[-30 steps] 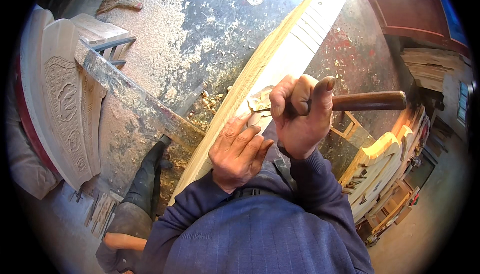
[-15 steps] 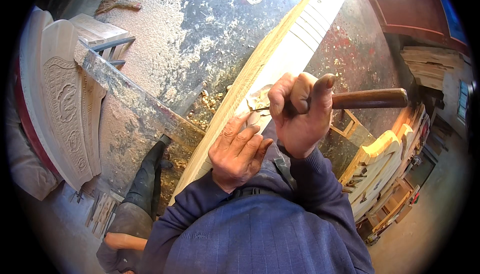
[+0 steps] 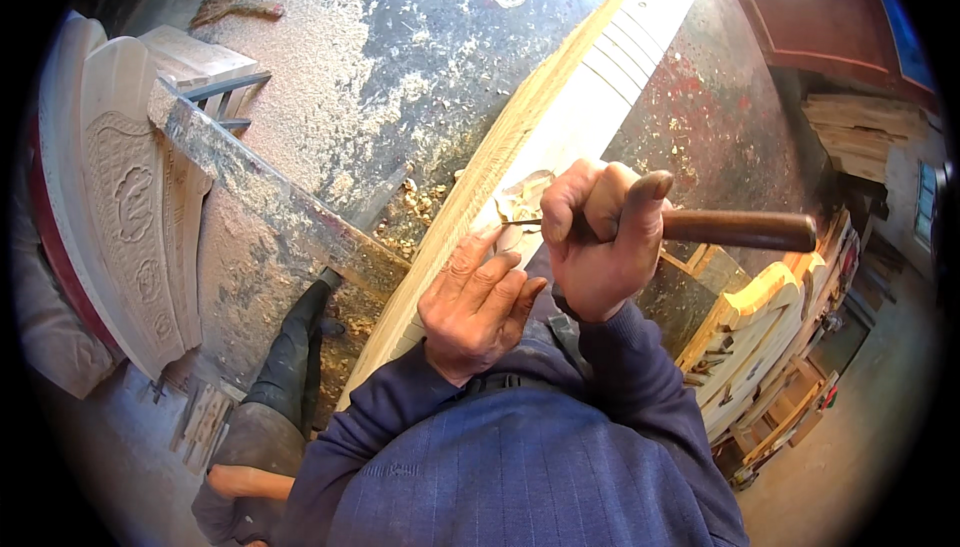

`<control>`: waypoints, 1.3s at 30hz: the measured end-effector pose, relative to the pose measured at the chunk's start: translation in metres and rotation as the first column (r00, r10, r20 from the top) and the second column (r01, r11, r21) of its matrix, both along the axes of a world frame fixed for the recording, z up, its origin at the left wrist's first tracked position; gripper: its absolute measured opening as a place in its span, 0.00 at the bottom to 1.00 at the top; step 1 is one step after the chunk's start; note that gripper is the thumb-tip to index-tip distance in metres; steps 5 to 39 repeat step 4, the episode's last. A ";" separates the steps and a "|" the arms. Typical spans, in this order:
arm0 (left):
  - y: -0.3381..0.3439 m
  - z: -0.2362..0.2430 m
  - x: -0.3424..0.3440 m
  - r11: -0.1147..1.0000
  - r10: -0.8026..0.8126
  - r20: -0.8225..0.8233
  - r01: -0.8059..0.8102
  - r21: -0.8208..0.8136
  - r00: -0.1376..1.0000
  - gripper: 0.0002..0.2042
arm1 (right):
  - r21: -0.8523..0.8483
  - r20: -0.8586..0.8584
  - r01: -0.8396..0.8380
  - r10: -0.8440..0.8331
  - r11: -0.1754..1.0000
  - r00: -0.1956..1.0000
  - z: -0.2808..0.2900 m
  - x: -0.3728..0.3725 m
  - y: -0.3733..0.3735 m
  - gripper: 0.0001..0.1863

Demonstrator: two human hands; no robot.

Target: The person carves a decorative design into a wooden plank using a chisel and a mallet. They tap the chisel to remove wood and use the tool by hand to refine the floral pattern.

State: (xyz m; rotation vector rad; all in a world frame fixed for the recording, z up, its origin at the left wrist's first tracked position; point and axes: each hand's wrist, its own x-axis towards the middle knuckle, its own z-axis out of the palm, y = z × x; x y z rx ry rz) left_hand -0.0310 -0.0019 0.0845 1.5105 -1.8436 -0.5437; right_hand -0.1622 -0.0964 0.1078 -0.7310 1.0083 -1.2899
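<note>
A long pale wooden beam (image 3: 555,142) runs diagonally from the lower left to the far right, with a shallow carved hollow and curled shavings (image 3: 525,195) on its face. My right hand (image 3: 606,242) is closed round a carving chisel (image 3: 740,229); its dark wooden handle sticks out to the right. The thin metal blade points left, and its tip meets the wood beside the hollow. My left hand (image 3: 470,305) lies on the beam with fingers stretched out, the index fingertip close to the blade tip. Several dark curved lines cross the beam's far part.
Carved wooden panels (image 3: 130,207) stand at the left, near a dusty plank (image 3: 280,192). Sawdust (image 3: 310,57) covers much of the floor. Another person (image 3: 260,427) is at the lower left. At the right are a workbench with tools (image 3: 715,367), stacked boards (image 3: 860,132) and a reddish-brown cabinet (image 3: 815,12).
The handle's outer end has swung down toward me, and my right hand has tilted and shifted slightly with it. The blade tip and my left hand stay almost in place.
</note>
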 end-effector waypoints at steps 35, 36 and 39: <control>-0.002 0.000 -0.001 1.000 0.000 0.007 0.000 -0.002 1.000 0.08 | -0.133 -0.149 -0.027 0.007 0.991 0.989 -0.006 -0.003 0.007 0.39; -0.002 0.000 -0.001 1.000 0.000 0.007 0.000 -0.002 1.000 0.08 | -0.133 -0.149 -0.027 0.007 0.991 0.989 -0.006 -0.003 0.007 0.39; -0.002 0.000 -0.001 1.000 0.000 0.007 0.000 -0.002 1.000 0.08 | -0.133 -0.149 -0.027 0.007 0.991 0.989 -0.006 -0.003 0.007 0.39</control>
